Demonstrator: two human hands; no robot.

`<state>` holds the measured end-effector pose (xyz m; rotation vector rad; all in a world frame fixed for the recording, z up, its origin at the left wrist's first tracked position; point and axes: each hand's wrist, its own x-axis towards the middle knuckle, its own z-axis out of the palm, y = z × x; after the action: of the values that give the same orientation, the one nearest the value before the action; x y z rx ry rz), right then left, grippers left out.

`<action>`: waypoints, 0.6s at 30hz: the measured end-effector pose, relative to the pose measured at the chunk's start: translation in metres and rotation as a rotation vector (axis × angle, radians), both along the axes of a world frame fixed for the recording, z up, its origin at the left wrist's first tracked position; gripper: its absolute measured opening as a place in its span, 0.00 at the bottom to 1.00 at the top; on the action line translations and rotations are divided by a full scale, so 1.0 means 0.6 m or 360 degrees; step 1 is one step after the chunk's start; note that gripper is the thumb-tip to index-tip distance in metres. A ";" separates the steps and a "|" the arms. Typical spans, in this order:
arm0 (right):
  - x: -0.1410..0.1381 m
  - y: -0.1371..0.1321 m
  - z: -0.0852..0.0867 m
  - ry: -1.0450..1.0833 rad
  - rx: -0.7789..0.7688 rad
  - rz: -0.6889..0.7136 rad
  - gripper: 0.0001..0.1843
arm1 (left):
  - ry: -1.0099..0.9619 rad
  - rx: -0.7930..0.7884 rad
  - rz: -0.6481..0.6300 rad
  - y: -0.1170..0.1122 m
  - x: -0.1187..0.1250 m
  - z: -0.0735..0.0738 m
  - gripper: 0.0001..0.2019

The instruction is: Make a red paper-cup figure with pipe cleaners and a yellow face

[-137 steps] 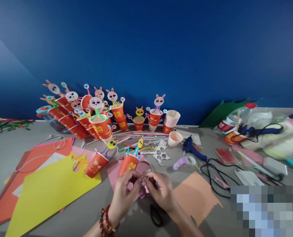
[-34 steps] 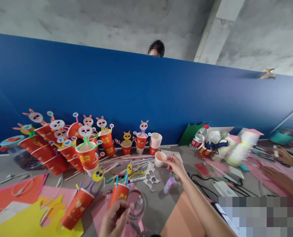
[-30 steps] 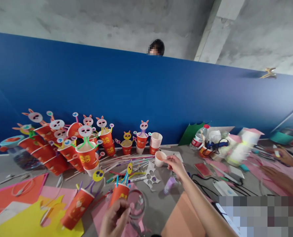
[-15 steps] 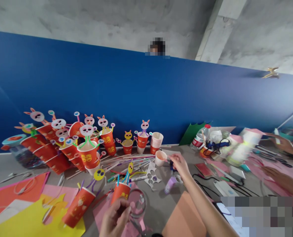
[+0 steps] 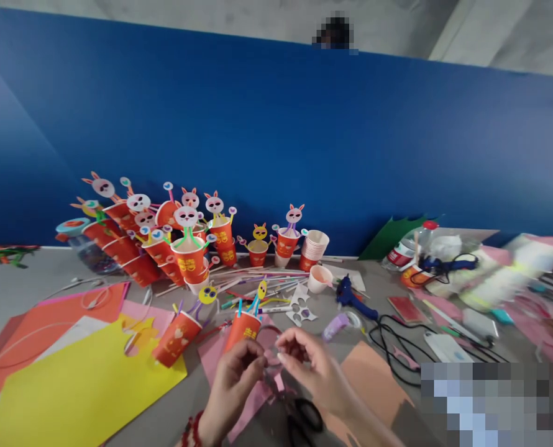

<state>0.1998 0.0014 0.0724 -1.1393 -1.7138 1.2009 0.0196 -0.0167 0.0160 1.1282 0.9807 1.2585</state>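
Note:
My left hand and my right hand meet low in the middle, fingertips pinched close together. Between them is a clear tape roll, which my left hand's fingers grip at its edge. My right hand's fingers are closed on something small that I cannot make out. Under the hands lie a pink sheet and black-handled scissors. A red paper cup with blue and yellow sticks stands just beyond my left hand.
A fallen red cup lies on a yellow sheet. Rabbit-faced cups crowd the back left by the blue partition. A blue glue gun, white cup, black cables and orange paper lie to the right.
My right hand has drawn back from the white cup to meet my left hand at the tape roll. The view has tilted down, and the other person's hands at the right are gone.

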 end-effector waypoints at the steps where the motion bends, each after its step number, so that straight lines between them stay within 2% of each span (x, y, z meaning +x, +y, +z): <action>1: -0.003 0.002 -0.009 0.0040 -0.0050 -0.0005 0.07 | 0.0005 0.0013 -0.0002 0.000 0.000 0.001 0.14; 5: -0.013 0.000 -0.031 0.0167 -0.0197 0.0015 0.08 | 0.0047 0.0058 -0.0031 0.000 0.001 0.004 0.14; 7: -0.017 -0.007 -0.031 0.0178 -0.0207 0.0005 0.07 | 0.0076 0.0086 -0.0056 -0.002 0.001 0.003 0.13; 9: -0.013 -0.008 -0.022 0.0116 -0.0118 -0.0025 0.06 | 0.0096 0.0113 -0.0077 -0.005 0.000 0.001 0.12; 11: 0.008 0.003 -0.002 -0.0034 0.0125 -0.0069 0.06 | 0.0088 0.0104 -0.0067 -0.007 0.000 -0.002 0.12; 13: 0.051 0.032 0.022 -0.0293 0.0506 -0.0163 0.07 | 0.0055 0.0062 -0.0007 -0.009 0.002 -0.005 0.13; 15: 0.108 0.074 0.037 -0.0664 0.0925 -0.0394 0.08 | 0.0038 0.0041 0.0036 -0.009 0.005 -0.009 0.14; 17: 0.167 0.124 0.035 -0.1087 0.1190 -0.0692 0.10 | 0.0047 0.0050 0.0038 -0.007 0.009 -0.015 0.16; 18: 0.193 0.149 0.027 -0.1165 0.1215 -0.0742 0.11 | 0.0054 0.0055 0.0038 -0.006 0.011 -0.019 0.17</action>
<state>0.3159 0.0908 0.0884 -1.4235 -1.9723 -0.2187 0.0262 -0.0201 0.0048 1.1711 1.0034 1.2837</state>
